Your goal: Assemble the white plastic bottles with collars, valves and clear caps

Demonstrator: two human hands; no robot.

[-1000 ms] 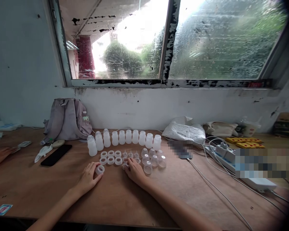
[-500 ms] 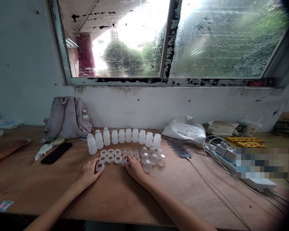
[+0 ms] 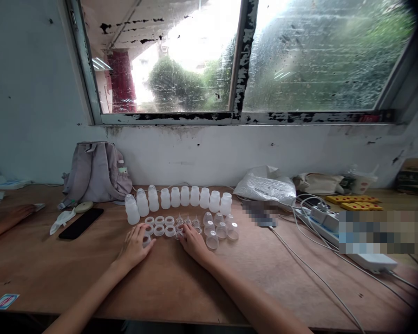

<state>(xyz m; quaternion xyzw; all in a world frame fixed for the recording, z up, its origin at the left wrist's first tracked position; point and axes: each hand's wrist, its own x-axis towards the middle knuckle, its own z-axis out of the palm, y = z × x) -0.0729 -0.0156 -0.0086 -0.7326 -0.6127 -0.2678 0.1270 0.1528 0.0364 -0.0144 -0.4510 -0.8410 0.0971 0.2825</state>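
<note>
My left hand (image 3: 136,243) is closed around a white ring (image 3: 146,240) at the near left end of the rings, its fingertips over the ring beside it. Several more white rings (image 3: 159,230) lie in rows to the right. My right hand (image 3: 192,239) rests over the clear nipples (image 3: 187,221), fingers bent on the near ones; what they grip is too small to tell. Right of it stand several clear domed caps (image 3: 212,240). Behind everything, white bottles (image 3: 175,197) form a curved row, and the leftmost ones (image 3: 133,209) have tops on.
A black phone (image 3: 81,223) and a grey backpack (image 3: 96,172) are on the left, with another person's hand (image 3: 21,213) beyond. To the right are a silver bag (image 3: 265,186), a white power strip (image 3: 372,260), cables and yellow pieces (image 3: 353,199).
My left hand has shifted slightly right and forward, its fingers now reaching over the neighbouring ring. My right hand has hardly moved. The other person's hand has drawn back a little to the left.
</note>
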